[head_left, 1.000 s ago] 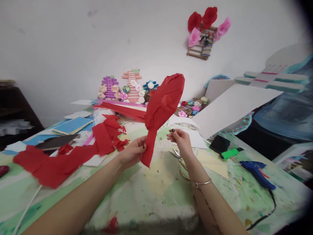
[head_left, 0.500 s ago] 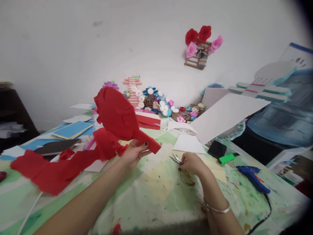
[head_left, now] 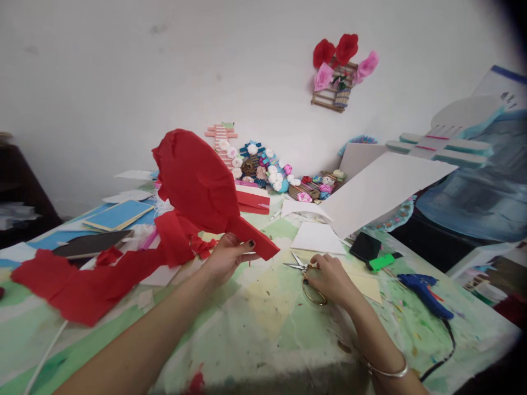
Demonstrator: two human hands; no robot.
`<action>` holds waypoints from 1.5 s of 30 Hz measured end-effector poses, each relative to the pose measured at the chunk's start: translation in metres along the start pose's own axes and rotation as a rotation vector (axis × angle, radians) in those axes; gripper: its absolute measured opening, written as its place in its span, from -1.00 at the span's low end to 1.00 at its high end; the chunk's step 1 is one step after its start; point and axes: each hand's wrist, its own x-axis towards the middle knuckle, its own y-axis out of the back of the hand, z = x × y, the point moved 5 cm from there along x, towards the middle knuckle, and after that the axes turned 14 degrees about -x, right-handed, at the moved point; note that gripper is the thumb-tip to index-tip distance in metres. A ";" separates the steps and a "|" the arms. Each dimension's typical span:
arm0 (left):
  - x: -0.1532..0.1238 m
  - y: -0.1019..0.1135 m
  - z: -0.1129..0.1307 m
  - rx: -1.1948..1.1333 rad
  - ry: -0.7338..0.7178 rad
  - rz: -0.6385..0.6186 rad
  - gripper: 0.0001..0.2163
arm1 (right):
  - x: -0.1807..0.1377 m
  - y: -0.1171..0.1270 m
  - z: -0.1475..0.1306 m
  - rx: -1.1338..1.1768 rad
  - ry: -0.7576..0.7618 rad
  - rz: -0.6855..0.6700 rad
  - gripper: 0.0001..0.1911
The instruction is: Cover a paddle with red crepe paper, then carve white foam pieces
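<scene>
Right grip (head_left: 329, 277) seemingly on scissors (head_left: 305, 267), blades (head_left: 294, 266) apart

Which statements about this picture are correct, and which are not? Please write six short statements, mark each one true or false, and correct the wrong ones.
1. The left hand holds the red paddle by its handle. True.
2. The right hand is at the scissors. True.
3. The scissors are fully closed. False: they are open.
4. The glue gun lies to the right of the scissors. True.
5. The glue gun is yellow. False: it is blue.
6. No jewellery can be seen. False: the right arm wears a silver bracelet.
</scene>
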 end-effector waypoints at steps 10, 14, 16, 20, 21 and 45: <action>0.001 0.001 0.001 -0.027 -0.010 -0.022 -0.83 | 0.010 0.001 0.001 0.088 0.147 -0.252 -0.54; 0.001 0.001 0.002 -0.008 -0.006 -0.030 -0.81 | 0.010 0.008 -0.004 0.027 0.099 -0.208 -0.53; 0.001 0.001 0.004 -0.001 -0.011 -0.028 -0.81 | 0.005 0.012 -0.003 0.152 0.051 -0.195 -0.52; -0.001 -0.001 0.007 0.008 -0.014 -0.029 -0.82 | -0.007 0.007 0.010 0.504 -0.059 -0.241 -0.59; -0.001 -0.002 0.007 0.007 -0.013 -0.029 -0.82 | -0.010 0.005 0.013 0.546 -0.068 -0.263 -0.58; -0.010 -0.017 -0.001 0.120 0.107 -0.188 -0.84 | -0.057 0.067 -0.061 0.471 0.351 0.423 -0.43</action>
